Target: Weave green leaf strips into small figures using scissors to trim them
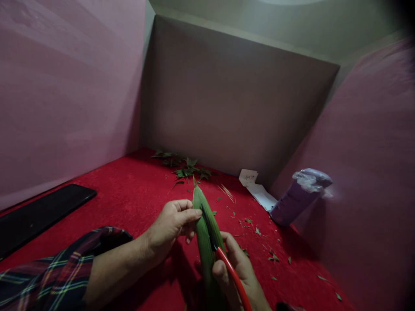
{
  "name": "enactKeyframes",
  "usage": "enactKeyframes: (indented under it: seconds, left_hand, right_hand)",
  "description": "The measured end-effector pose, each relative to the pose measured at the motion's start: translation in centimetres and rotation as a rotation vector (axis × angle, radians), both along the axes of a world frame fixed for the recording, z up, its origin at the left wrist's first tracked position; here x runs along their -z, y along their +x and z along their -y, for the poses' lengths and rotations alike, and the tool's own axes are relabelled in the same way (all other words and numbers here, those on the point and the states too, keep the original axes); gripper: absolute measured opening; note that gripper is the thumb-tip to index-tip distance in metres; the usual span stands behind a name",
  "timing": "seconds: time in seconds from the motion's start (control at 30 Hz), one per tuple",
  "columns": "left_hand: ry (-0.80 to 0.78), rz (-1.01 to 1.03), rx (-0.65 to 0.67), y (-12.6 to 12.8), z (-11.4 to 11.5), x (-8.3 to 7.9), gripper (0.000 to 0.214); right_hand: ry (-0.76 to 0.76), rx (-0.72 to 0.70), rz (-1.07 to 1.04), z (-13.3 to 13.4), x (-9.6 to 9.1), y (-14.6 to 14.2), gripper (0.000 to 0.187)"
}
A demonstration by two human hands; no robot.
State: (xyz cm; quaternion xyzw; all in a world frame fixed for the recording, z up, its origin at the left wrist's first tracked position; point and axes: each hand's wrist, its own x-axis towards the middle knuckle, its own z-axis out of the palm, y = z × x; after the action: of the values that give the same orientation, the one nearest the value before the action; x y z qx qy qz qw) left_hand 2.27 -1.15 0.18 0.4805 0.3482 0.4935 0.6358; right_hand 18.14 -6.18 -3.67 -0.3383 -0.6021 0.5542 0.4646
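A long green leaf [205,233], folded lengthwise, points away from me over the red cloth [136,194]. My left hand [173,224] pinches the leaf near its upper part with thumb and fingers. My right hand [238,272] is closed round red-handled scissors [231,272], whose dark blades lie along the leaf's fold. The leaf's lower end is hidden between my hands.
Cut green leaf scraps [186,166] lie at the back, with small bits scattered to the right. A black flat slab [39,214] lies at the left. White papers [257,188] and a purple container [296,196] wrapped in plastic sit at the right. Pink and grey walls enclose the surface.
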Motion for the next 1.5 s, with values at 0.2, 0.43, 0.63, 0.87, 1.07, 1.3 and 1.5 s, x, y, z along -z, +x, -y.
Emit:
enactKeyframes:
  seconds: [0.2, 0.43, 0.63, 0.87, 1.07, 1.3, 1.5]
  left_hand:
    - [-0.018, -0.019, 0.052, 0.25, 0.42, -0.19, 0.017]
    - [-0.024, -0.043, 0.114, 0.31, 0.61, -0.33, 0.020]
    - [-0.048, -0.047, 0.133, 0.28, 0.57, -0.40, 0.016]
    - [0.031, 0.028, 0.020, 0.07, 0.15, -0.24, 0.018]
    - [0.033, 0.023, 0.012, -0.02, -0.14, 0.01, 0.019]
    - [-0.008, 0.011, 0.045, 0.04, -0.03, 0.06, 0.020]
    - [-0.038, -0.014, 0.077, 0.39, 0.41, -0.10, 0.021]
  right_hand:
    - [-0.008, 0.042, -0.035, -0.05, -0.10, -0.22, 0.054]
    - [-0.016, 0.078, -0.066, -0.19, 0.15, -0.36, 0.051]
    - [-0.035, 0.084, -0.087, 0.07, -0.20, -0.65, 0.050]
    - [-0.027, 0.034, -0.039, 0.15, -0.11, -0.38, 0.053]
    - [-0.033, 0.009, -0.042, 0.19, -0.15, -0.38, 0.051]
    - [-0.010, 0.030, -0.059, 0.20, -0.47, -0.43, 0.051]
    - [-0.051, 0.040, -0.094, 0.24, -0.67, -0.66, 0.051]
